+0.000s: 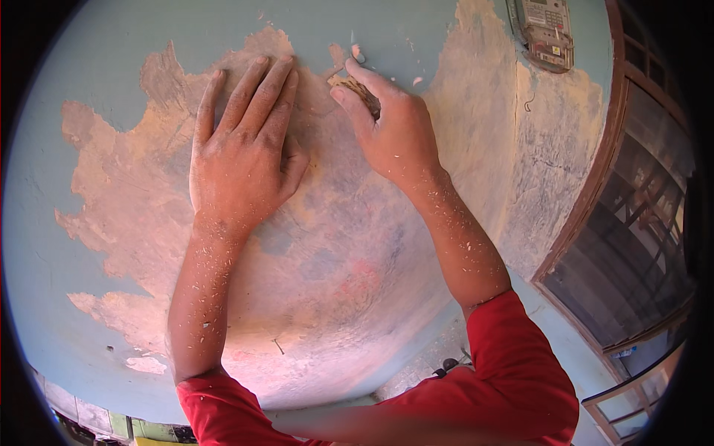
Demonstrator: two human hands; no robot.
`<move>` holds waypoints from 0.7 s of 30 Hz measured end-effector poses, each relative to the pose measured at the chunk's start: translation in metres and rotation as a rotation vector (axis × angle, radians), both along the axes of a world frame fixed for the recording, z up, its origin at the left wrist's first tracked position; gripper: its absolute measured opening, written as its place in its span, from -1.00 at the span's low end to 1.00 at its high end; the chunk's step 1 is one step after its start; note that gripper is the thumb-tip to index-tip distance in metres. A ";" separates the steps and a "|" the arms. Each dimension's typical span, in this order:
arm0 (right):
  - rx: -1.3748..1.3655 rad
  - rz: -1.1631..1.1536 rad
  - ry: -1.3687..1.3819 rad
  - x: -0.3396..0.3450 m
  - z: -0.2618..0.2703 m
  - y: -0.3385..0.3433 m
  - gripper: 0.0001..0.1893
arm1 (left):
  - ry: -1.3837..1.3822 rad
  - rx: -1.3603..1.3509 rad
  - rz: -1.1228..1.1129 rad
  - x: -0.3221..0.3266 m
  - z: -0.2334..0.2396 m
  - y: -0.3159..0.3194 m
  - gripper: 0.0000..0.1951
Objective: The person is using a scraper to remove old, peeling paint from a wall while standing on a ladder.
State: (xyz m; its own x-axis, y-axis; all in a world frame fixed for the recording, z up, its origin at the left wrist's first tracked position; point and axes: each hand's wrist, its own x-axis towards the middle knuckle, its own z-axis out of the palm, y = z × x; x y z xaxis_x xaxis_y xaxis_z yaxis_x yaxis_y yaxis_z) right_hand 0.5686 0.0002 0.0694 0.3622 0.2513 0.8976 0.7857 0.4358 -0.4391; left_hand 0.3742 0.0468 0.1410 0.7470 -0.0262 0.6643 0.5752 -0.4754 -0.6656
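Note:
My left hand lies flat on the plaster wall, its fingers slightly apart, where the blue-green paint is stripped off. To its right, my right hand grips a small scraping tool; the palm hides most of it, so its exact kind cannot be told. The tool's edge is at the border of the remaining paint, beside a lifted paint flake. Pale flakes dot both forearms.
An electricity meter hangs on the wall at the upper right. A brown-framed window stands at the right edge. A nail sticks out low on the wall. Tiles show at the lower left.

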 end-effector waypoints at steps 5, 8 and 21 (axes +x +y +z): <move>0.003 0.030 0.059 -0.006 -0.040 0.008 -0.50 | -0.018 0.017 -0.009 0.003 -0.002 0.002 -0.24; 0.034 -0.028 0.053 0.004 0.002 0.003 -0.49 | -0.008 0.018 -0.014 0.000 0.000 0.001 -0.25; 0.026 -0.073 -0.012 0.013 -0.001 0.004 -0.47 | -0.006 0.021 0.003 0.002 0.001 0.000 -0.22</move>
State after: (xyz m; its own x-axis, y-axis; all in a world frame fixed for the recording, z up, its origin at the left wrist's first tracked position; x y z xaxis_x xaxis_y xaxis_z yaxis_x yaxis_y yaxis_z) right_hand 0.5817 0.0043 0.0683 0.3679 0.2014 0.9078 0.8209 0.3882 -0.4189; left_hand 0.3765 0.0469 0.1415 0.7428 -0.0385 0.6684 0.5807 -0.4597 -0.6719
